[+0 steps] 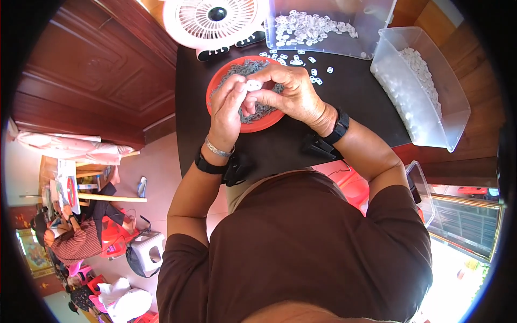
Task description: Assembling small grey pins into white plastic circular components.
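Observation:
My right hand (pixel 299 97) pinches a small white plastic piece with two holes (pixel 253 85) between thumb and index finger. At its other end the fingertips of my left hand (pixel 225 105) close on the same piece. Whether a smaller part is also between my left fingers, I cannot make out. Both hands are above a round red tray (pixel 253 127), heaped with small grey parts (pixel 243 69) whose exact kind is too small to tell. Loose white pieces of the same sort (pixel 295 61) lie on the dark table just beyond the tray.
A clear plastic bin (pixel 323 48) at the back holds many white pieces. Another translucent bin (pixel 414 116) with white pieces stands at the table's right edge. A white fan (pixel 215 33) is at the back left. Another person (pixel 81 239) sits at the far left.

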Demonstrator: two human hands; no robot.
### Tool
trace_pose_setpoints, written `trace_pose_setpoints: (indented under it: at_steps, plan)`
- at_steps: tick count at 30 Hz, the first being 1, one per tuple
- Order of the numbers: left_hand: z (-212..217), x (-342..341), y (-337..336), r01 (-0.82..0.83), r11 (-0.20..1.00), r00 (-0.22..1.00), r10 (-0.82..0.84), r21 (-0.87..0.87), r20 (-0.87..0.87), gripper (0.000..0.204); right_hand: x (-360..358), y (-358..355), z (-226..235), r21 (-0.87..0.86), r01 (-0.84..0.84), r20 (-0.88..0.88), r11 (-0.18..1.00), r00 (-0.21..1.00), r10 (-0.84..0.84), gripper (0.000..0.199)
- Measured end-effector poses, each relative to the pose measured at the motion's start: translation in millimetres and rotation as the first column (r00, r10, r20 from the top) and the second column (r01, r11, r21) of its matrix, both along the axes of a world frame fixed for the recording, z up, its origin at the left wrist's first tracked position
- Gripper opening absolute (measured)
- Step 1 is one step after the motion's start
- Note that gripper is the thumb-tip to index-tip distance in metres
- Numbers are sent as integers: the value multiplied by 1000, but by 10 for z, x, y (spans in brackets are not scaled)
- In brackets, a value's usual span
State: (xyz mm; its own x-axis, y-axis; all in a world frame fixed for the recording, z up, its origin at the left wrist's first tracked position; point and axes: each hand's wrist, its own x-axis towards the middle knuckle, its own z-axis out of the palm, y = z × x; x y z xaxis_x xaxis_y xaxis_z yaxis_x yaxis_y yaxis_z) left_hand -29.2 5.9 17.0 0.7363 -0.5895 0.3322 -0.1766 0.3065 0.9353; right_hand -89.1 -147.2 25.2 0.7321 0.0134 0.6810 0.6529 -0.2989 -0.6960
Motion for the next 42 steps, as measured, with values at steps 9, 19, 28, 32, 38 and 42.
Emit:
trace_pose_setpoints:
  at_steps: [9,19,28,32,38,42]
  plan:
    - [408,-144,84,31,991,990,-49,132,132,28,-100,-26,173,-153,169,292,974,949,-119,29]
    - [848,-536,15,-15,999,967,3,48,256,28,-417,-49,573,-114,173,393,978,912,-115,27]
    - [763,-843,-186,39,999,983,-45,34,176,29,-910,-32,422,14,341,299,940,895,-330,22]
    - [639,-896,-289,110,990,991,-116,86,69,27,-1046,-50,239,84,408,207,909,885,-416,19]
    - [573,-942,-442,111,983,987,-126,146,96,26,-1119,-132,93,146,458,227,877,847,-480,18]
    - [571,-972,-500,120,973,977,-150,197,150,26,-1160,-154,15,197,442,210,875,853,-478,20]
